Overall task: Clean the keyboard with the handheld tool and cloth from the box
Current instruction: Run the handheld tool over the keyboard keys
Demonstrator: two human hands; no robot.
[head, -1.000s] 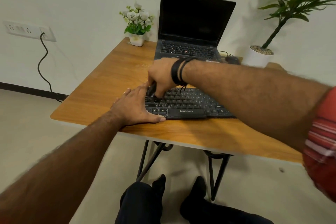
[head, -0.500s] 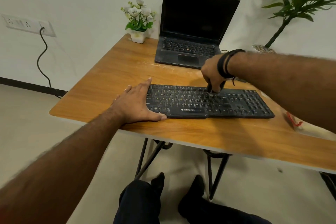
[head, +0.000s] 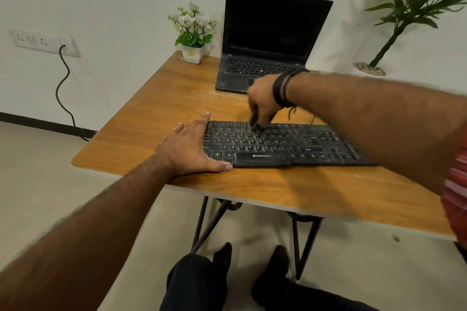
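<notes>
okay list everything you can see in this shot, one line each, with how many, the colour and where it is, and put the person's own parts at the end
black flat external keyboard: one, black, near middle of the table.
brown wooden table: one, brown with black metal legs, centre.
black open laptop: one, black, screen dark, far side of the table.
small white pot of white flowers: one, far left table corner.
tall green plant in a white pot: one, far right.
white wall socket strip: one, left wall, black cable plugged in.
left hand: flat on the keyboard's left end.
right hand: blurred, holds a small dark handheld tool on the top key rows.
legs: two, dark clothing, below the table.
</notes>
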